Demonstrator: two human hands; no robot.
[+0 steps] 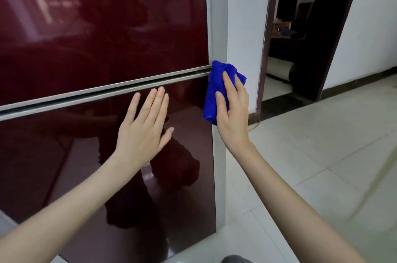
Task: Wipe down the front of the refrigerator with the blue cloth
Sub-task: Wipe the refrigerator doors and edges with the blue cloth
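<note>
Right grip [231, 108], fingers straight and laid flat, pressing bunched blue cloth [211, 95] against right edge of glossy dark red refrigerator [107, 37], beside the door seam, left grip [146, 125] spread open on lower door [53, 166]

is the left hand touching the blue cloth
Apart. The head view shows a strip of dark red refrigerator door between the left hand and the blue cloth, which the right hand presses.
</note>
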